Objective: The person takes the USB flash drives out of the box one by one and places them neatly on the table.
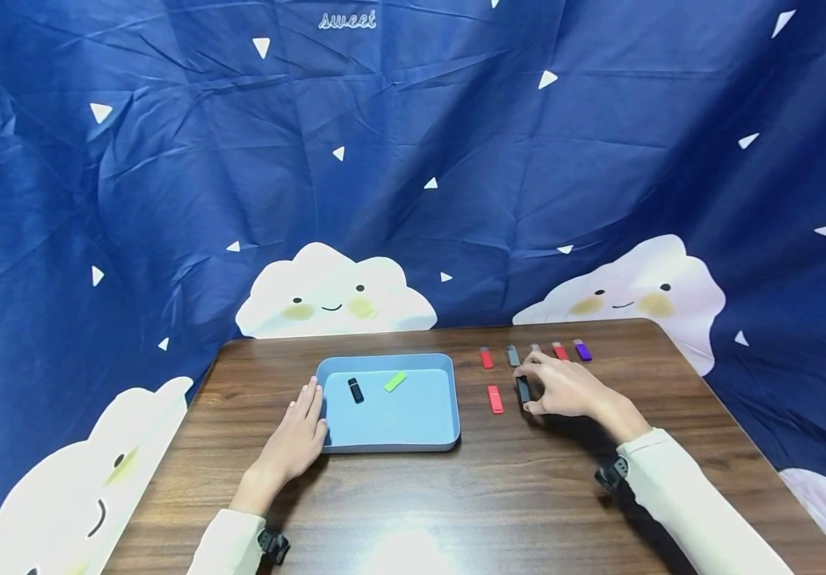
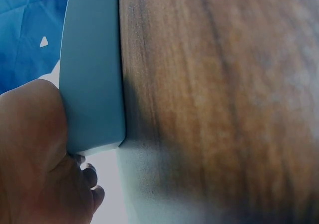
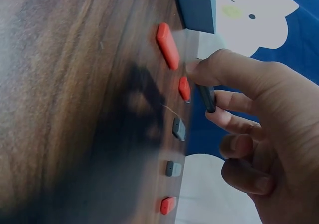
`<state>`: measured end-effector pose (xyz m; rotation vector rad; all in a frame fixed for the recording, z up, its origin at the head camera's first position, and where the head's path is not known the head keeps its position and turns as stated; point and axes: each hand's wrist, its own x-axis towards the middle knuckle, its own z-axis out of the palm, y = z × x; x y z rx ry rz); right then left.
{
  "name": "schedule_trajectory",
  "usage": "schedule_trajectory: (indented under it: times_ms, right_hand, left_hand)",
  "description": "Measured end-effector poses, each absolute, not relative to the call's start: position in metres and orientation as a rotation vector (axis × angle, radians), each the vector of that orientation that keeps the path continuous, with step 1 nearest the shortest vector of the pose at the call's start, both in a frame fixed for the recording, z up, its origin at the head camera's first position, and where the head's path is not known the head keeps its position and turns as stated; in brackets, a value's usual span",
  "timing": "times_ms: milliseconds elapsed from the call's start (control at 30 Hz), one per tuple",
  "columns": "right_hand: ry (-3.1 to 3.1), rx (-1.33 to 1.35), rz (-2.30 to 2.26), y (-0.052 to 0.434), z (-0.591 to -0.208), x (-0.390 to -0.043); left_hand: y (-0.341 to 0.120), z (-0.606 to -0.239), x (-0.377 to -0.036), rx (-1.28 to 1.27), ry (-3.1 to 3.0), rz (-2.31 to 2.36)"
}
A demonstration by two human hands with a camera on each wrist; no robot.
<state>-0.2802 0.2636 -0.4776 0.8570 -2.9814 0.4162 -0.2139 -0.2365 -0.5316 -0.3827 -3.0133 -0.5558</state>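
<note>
White sleeves [image 1: 700, 503] near, pinch at risk

Our left hand [image 1: 294, 434], straight-fingered, touches the light-blue rectangular tray [image 1: 409, 417]; pushing could shift it. Rightward, our right hand [image 1: 564, 389] pinches a slim dark-grey stick [image 1: 524, 390]; a loose grip could drop it.

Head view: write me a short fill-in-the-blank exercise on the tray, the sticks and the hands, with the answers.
The tray that the left hand touches is ____ in colour.
Inside it, the second stick, right of the black stick, is ____.
The right hand pinches a dark stick between its fingers and its ____.
In the far row, the rightmost stick is ____.
Missing words: blue; green; thumb; purple.
</note>
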Motion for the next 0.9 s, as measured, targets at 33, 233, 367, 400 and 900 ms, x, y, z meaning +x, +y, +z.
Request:
schedule_trajectory:
  times_ms: [33, 233, 367, 400, 900]
  right_hand:
    - [-2.981, 0.86, 0.411, 0.264, -0.479, -0.281]
    - [-2.988, 0.878, 0.384, 0.265, -0.484, -0.283]
    - [-3.002, 0.88, 0.381, 0.264, -0.486, -0.284]
    - [-3.005, 0.879, 0.385, 0.264, -0.487, -0.283]
    - [-3.045, 0.874, 0.402, 0.265, -0.497, -0.289]
  left_hand:
    - [-0.237, -0.531, -0.214, -0.378, -3.02, -0.556]
    - [-0.238, -0.531, -0.216, -0.369, -3.048, -0.534]
    - [-0.238, -0.532, -0.216, -0.368, -3.048, -0.531]
    - [-0.238, -0.532, -0.215, -0.373, -3.043, -0.533]
    - [-0.237, -0.533, -0.215, -0.375, -3.039, -0.547]
